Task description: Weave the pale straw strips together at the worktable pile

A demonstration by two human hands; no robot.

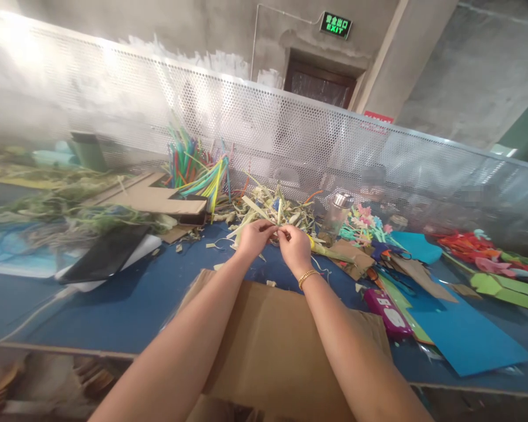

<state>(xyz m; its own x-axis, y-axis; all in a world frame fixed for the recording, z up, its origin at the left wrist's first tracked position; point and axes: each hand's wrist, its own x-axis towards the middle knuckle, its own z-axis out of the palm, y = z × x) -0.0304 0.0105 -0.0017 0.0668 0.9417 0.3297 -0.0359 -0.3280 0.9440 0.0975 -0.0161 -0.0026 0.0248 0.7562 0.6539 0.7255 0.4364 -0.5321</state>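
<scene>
My left hand and my right hand meet fingertip to fingertip above the middle of the table. Both are closed in a pinch. A thin pale green strip rises just over the fingertips and seems to be held between them. How each finger grips it is too small to make out. Right behind the hands lies a heap of dry pale husk-like strips, with a small blue piece among them. A flat sheet of brown cardboard lies under my forearms.
Colourful pipe cleaners stand at the back left, near a cut cardboard box. A dark tablet-like slab lies left. To the right are a glass bottle, a purple case and blue sheets. A perforated metal screen bounds the back.
</scene>
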